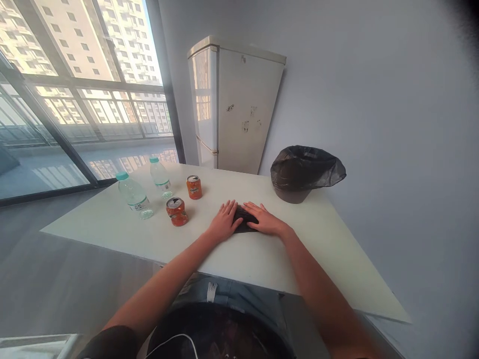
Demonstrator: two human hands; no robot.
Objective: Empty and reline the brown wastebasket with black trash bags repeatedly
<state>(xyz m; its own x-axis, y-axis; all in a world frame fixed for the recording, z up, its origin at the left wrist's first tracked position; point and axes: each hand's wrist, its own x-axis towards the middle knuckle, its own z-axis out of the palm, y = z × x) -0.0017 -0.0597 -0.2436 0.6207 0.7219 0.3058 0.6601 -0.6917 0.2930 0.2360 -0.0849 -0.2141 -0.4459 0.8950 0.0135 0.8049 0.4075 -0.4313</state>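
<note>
A folded black plastic bag (245,222) lies on the white table near its middle. My left hand (224,221) rests flat on the bag's left side, fingers stretched out and pointing away from me. On the opposite side my right hand (265,220) lies over the bag's edge, its fingers also extended. Between the two hands the dark plastic shows. Closest to my left hand stand two orange drink cans: a dented one (177,211) and, farther back, another (194,187). Both have opened tops.
Two clear bottles with teal caps, one nearer (134,197) and one farther (160,178), stand at the table's left. A bin lined with a black bag (292,194) is at the back right. Behind the table (318,259) are a fridge (247,104) and a wall.
</note>
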